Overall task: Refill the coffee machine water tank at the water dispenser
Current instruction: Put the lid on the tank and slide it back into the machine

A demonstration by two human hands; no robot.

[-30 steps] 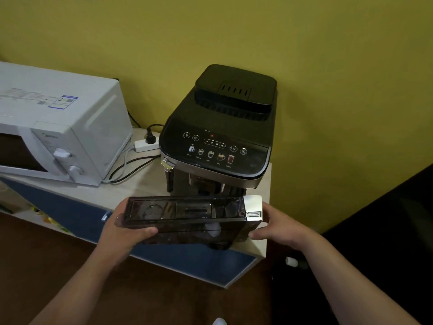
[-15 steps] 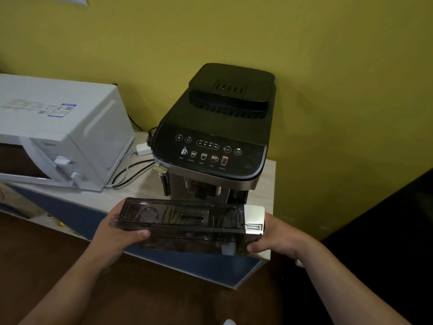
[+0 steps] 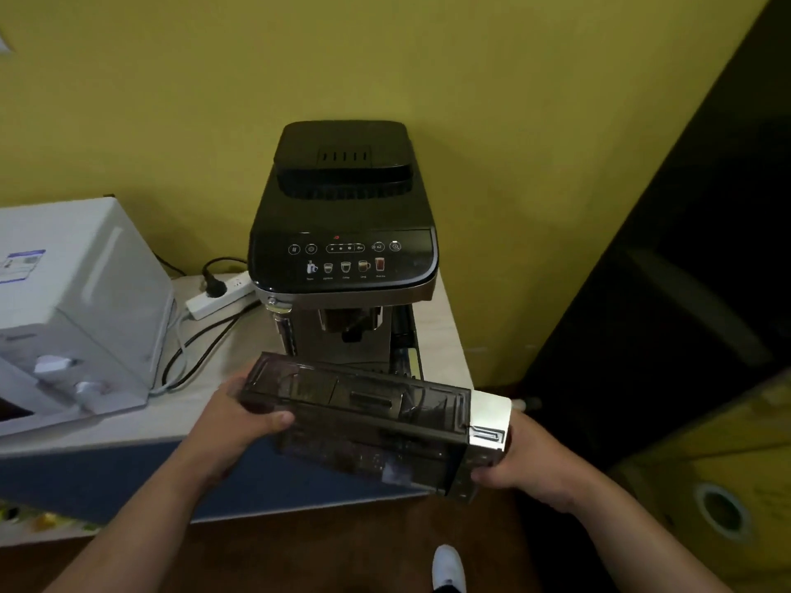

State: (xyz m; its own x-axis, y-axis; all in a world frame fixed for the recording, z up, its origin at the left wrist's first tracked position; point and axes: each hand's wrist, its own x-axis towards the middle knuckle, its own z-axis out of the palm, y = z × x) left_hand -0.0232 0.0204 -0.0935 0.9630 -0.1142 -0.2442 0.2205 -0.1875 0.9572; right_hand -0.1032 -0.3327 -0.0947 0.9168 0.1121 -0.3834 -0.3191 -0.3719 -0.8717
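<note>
The black coffee machine (image 3: 342,233) stands on a pale table against the yellow wall. Its smoky, see-through water tank (image 3: 364,421) with a silver end plate is out of the machine and lies lengthwise in front of it, held in the air over the table's front edge. My left hand (image 3: 233,425) grips the tank's left end, thumb on top. My right hand (image 3: 524,457) grips the silver right end from below and behind. The slot on the machine's right side stands open and dark. No water dispenser is in sight.
A white microwave (image 3: 64,310) sits at the left of the table (image 3: 441,331), with a white power strip (image 3: 218,295) and cables beside the machine. A dark doorway or cabinet (image 3: 685,293) fills the right. A yellow panel with a round hole (image 3: 719,511) is at lower right. My white shoe (image 3: 447,567) shows below.
The view has swung right and back, so the machine now sits centred. The tank, held by both hands, has tilted with its right end lower and moved slightly right.
</note>
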